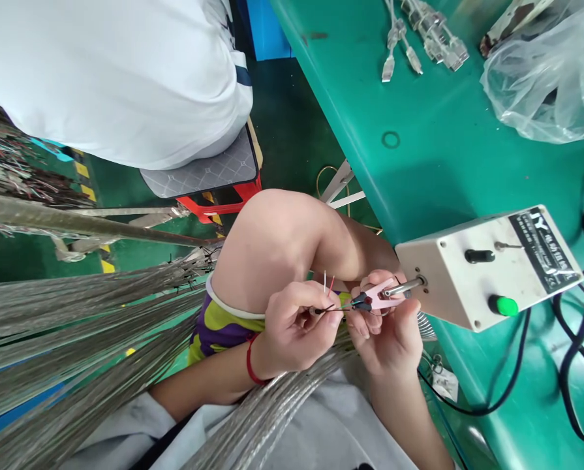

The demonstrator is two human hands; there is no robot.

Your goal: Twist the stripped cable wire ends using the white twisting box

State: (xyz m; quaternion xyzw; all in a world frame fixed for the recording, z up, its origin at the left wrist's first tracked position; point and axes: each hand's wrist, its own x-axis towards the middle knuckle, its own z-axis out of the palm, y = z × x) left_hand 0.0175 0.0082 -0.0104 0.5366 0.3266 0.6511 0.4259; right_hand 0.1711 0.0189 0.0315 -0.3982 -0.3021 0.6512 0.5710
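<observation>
On my head view the left hand (299,326) has its fingers closed in a pinch on the thin wires (331,285), whose red and white ends stick up beside the fingertips. The wires sit just beside the black tips of a pink clip (377,299); I can't tell whether those tips grip them. The right hand (387,336) is at the clip, its fingers curled behind it and thumb apart; I can't make out whether they squeeze it. A metal rod (405,286) joins the clip to a pale box (461,284) with a green button (507,306), standing on the green surface (419,183). Silver cables (272,418) drape across the lap. Further off I see USB cables (433,39) and a plastic bag (546,85).
</observation>
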